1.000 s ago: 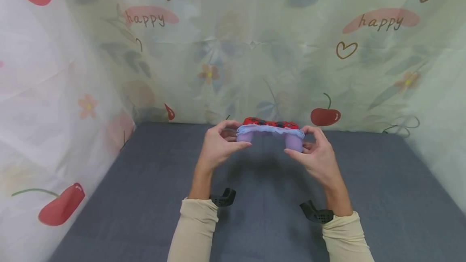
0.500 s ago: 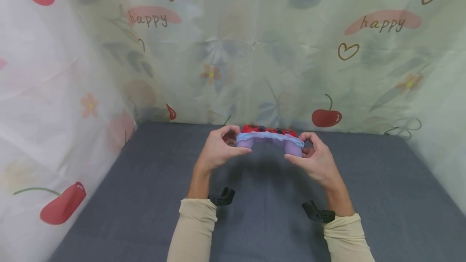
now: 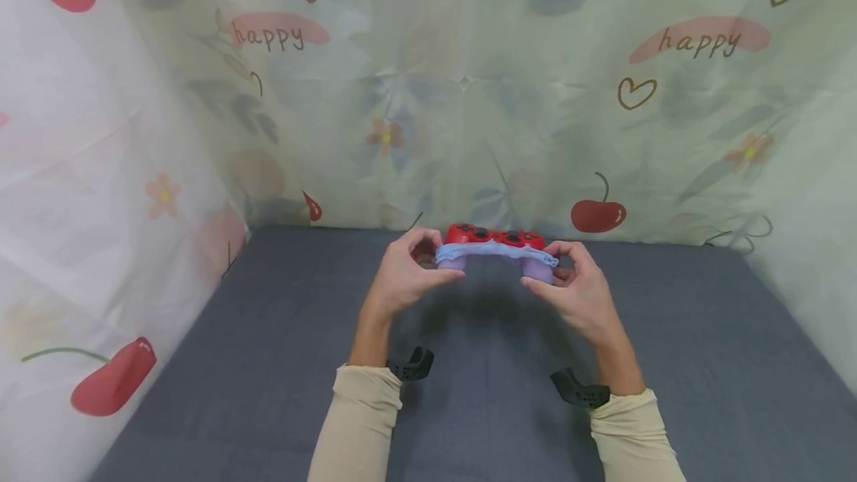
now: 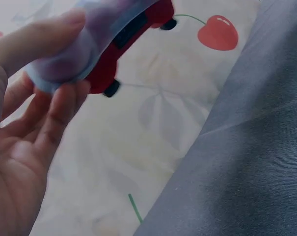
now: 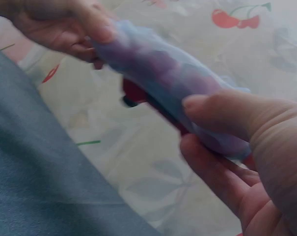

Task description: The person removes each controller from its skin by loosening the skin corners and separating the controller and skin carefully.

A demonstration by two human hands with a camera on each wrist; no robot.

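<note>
A red game controller (image 3: 495, 235) with black buttons is held up over the far part of the table. A thin, translucent light-blue cover (image 3: 495, 249) with a gathered edge is stretched over its grips, which look purple through it. My left hand (image 3: 404, 274) pinches the left grip between thumb and fingers. On the other side, my right hand (image 3: 584, 292) pinches the right grip the same way. In the right wrist view the cover (image 5: 158, 69) spans from one hand to the other, and part of the red body shows below its edge.
A dark grey cloth covers the table (image 3: 281, 333). Behind it and on the left hangs a patterned curtain (image 3: 462, 117) with cherries and "happy" lettering. A black wrist mount (image 3: 411, 364) sits on the left wrist, another mount (image 3: 581, 390) on the right.
Both hands have lowered slightly with the controller compared with one second ago. Since half a second ago it has tilted, and more of its red button face shows. Both grips have stayed held.
</note>
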